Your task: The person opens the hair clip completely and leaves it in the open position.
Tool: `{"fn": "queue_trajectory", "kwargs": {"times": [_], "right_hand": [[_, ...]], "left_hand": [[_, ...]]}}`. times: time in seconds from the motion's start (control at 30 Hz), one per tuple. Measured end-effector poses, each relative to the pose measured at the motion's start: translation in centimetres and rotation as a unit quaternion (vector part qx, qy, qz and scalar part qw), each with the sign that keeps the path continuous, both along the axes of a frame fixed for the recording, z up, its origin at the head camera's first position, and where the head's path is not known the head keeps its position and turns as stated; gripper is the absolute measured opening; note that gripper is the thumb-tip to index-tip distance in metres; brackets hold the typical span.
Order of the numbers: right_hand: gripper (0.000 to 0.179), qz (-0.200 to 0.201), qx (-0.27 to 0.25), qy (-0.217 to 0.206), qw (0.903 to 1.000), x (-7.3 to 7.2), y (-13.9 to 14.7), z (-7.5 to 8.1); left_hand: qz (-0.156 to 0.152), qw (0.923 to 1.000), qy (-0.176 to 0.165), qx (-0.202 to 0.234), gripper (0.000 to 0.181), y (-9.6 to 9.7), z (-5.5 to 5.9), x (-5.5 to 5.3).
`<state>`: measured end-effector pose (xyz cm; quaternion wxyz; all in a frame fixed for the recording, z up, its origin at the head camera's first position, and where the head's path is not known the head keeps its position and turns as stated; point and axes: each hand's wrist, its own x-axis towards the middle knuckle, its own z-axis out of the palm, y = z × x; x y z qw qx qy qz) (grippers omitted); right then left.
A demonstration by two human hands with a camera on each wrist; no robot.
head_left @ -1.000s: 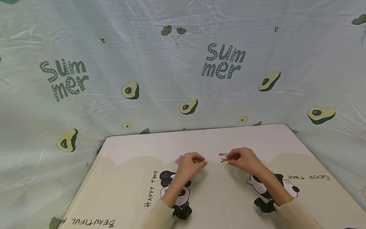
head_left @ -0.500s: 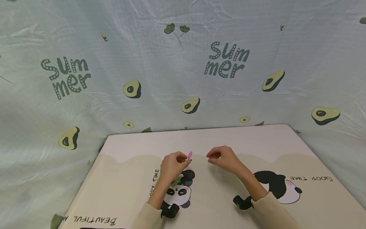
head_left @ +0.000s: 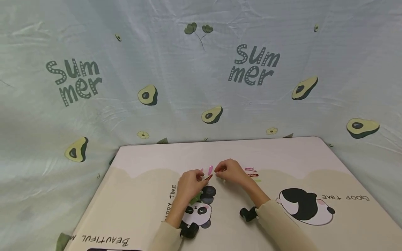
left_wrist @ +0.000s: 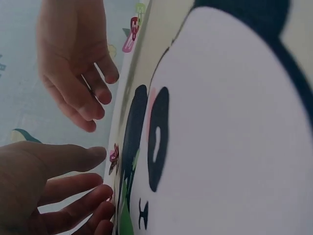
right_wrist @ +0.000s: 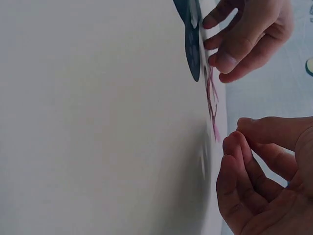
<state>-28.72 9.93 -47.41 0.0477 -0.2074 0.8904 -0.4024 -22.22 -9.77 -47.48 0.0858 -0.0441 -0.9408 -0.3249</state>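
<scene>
The person's left hand (head_left: pixel 189 183) is reaching low over a cream-and-pink tabletop (head_left: pixel 135 209) printed with pandas and lettering, its thumb standing apart from its loosely bent fingers. A small, slim red clip (head_left: pixel 209 177) is lying right at the thumb's tip; whether the two are touching cannot be told. Just beyond it, a small, bright pink, teardrop-shaped clip (head_left: pixel 210 170) is lying at a slant, and another bit of pink (head_left: pixel 202 170) is showing past the fingers, mostly hidden.

The right hand (head_left: pixel 231 170) is hovering just to the right of these clips. Its thumb and index fingertips are meeting and its other fingers are curving in; whether they are pinching anything is not clear.

Farther right, three more small clips are lying close together: a slim pink clip (head_left: pixel 250 169) farthest from the person, a dark red clip (head_left: pixel 253 175) in the middle and a light green clip (head_left: pixel 258 180) nearest.

Cream sleeves (head_left: pixel 279 223) are covering the forearms, and a black, blocky wrist device (head_left: pixel 190 230) is showing beside each cuff. A pale grey-green cloth (head_left: pixel 176 69) printed with avocados and "summer" is hanging behind the tabletop.
</scene>
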Motion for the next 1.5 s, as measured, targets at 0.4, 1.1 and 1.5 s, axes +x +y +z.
{"fn": "queue_trajectory", "kwargs": {"times": [0.4,1.1,1.5], "right_hand": [[0.004,0.0,0.027,-0.04,0.9988,-0.8,-1.4,-0.3],[0.004,0.004,0.051,-0.005,0.9987,-0.8,-1.4,-0.6],[0.004,0.013,0.042,-0.025,0.9987,-1.2,-1.2,-0.8]], "left_hand": [[0.015,0.9991,-0.025,-0.031,0.009,0.1,-0.4,-0.4],[0.007,0.9999,-0.011,-0.008,0.003,0.1,-0.6,-0.4],[0.01,0.9999,-0.01,0.006,0.006,0.1,-0.7,-0.5]]}}
